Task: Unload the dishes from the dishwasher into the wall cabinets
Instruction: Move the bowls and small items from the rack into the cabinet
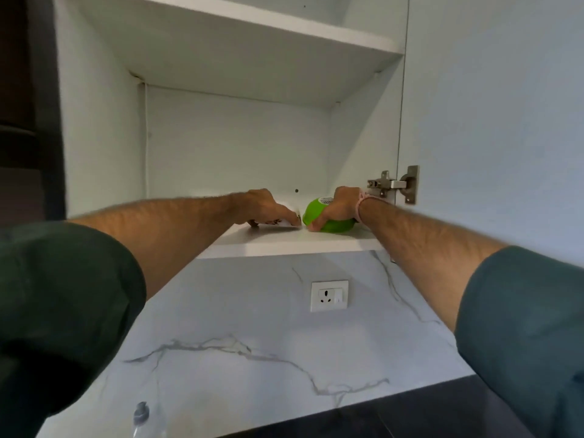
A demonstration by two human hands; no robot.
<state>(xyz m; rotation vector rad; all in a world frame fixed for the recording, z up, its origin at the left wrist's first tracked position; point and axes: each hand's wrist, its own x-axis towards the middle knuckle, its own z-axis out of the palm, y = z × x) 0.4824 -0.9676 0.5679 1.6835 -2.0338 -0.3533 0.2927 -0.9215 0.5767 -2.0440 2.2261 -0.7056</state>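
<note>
Both my arms reach up into an open white wall cabinet. My right hand [343,205] grips a bright green bowl [335,225] that rests upside down on the bottom shelf [284,245]; a white label shows on its base. Just left of it, my left hand [268,207] holds a white dish [278,223] with a dark pattern near its rim, fingers curled over its edge, low on the same shelf. Most of that dish is hidden behind my hand. Bowl and dish sit nearly side by side.
An upper shelf [284,30] spans the cabinet above. The open cabinet door [493,121] with its metal hinge [392,184] stands at the right. Below are a marble backsplash [252,311] with a wall socket [329,296] and a dark countertop edge [410,415].
</note>
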